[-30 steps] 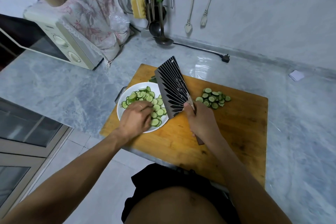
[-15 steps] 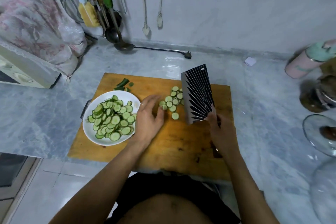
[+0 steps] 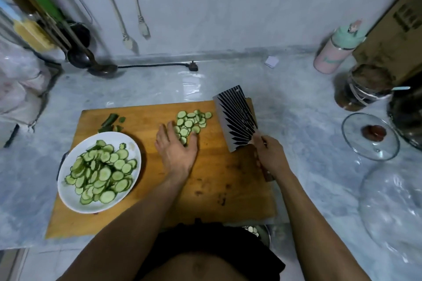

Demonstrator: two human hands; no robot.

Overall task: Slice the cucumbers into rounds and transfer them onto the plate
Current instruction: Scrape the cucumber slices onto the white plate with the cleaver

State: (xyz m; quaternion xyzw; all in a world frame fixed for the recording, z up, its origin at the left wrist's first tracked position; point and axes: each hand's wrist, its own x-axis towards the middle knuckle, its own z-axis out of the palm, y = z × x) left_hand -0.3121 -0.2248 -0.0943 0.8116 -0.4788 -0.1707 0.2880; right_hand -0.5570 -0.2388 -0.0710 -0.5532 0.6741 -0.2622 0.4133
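Spreading widest, the pale grey marbled surface [image 3: 159, 89], carrying the rectangular orange-brown wooden cutting board [image 3: 205, 189] at centre. Sitting on the board's left part, the round white ceramic plate [image 3: 68, 196], already holding a heaped layer of green cucumber rounds [image 3: 100, 171]. Standing tilted at the board's right far corner, the broad steel cleaver with a dark fan pattern [image 3: 237, 118], flat face showing, cutting edge toward the loose slices. Lying between cleaver and left hand, the small loose pile of pale green cucumber rounds [image 3: 191, 121], not yet on the plate. Resting near the plate's far rim, the dark green cucumber end scraps [image 3: 110, 122].

Reaching forward, the left hand [image 3: 177, 150], fingers fairly straight and spread, tips touching the near edge of the loose pile, holding nothing. Curling round the cleaver's handle, the right hand [image 3: 269, 155], gripping firmly.

Judging by looks: thin, light, wet and likely slippery, easily bent or broken if pinched hard. Probably best gathered in a bunch, pushing sideways against the blade's flat and lifting together, rather than picking one by one; sliding off the blade being the risk.
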